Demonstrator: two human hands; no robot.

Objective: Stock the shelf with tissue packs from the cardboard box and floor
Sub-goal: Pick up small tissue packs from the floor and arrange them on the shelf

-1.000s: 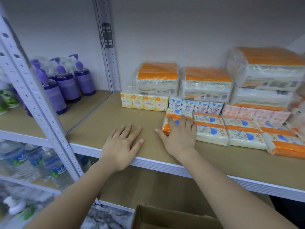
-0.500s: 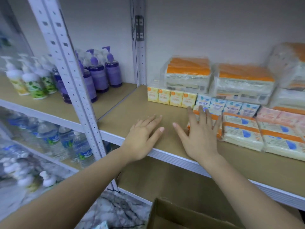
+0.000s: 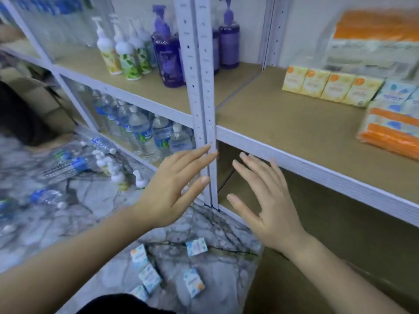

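Tissue packs on floor: five small blue-and-white packs (image 3: 196, 246) lie scattered on the marble-patterned floor (image 3: 95, 207), below and between the two hands; their print is too blurred to read.
Tissue packs on shelf: a row of four yellow packs (image 3: 332, 88) stands near the back of the brown shelf board (image 3: 283, 123), with blue packs (image 3: 395, 92) to their right and orange-banded flat packs (image 3: 390, 130) nearer the front edge; large orange-topped bundles (image 3: 371, 41) sit behind. No lettering is legible.
Left hand: left hand (image 3: 174, 189) held out empty, fingers straight and spread, in front of the perforated upright post (image 3: 201, 91).
Right hand: right hand (image 3: 269, 200) likewise empty and spread, fingertips near the shelf's front rail.
Neighbouring bay: purple pump bottles (image 3: 167, 53) and white-and-green pump bottles (image 3: 127, 51) above, water bottles (image 3: 145, 134) below; labels unreadable.
Floor, left: more water bottles (image 3: 74, 162) lying loose.
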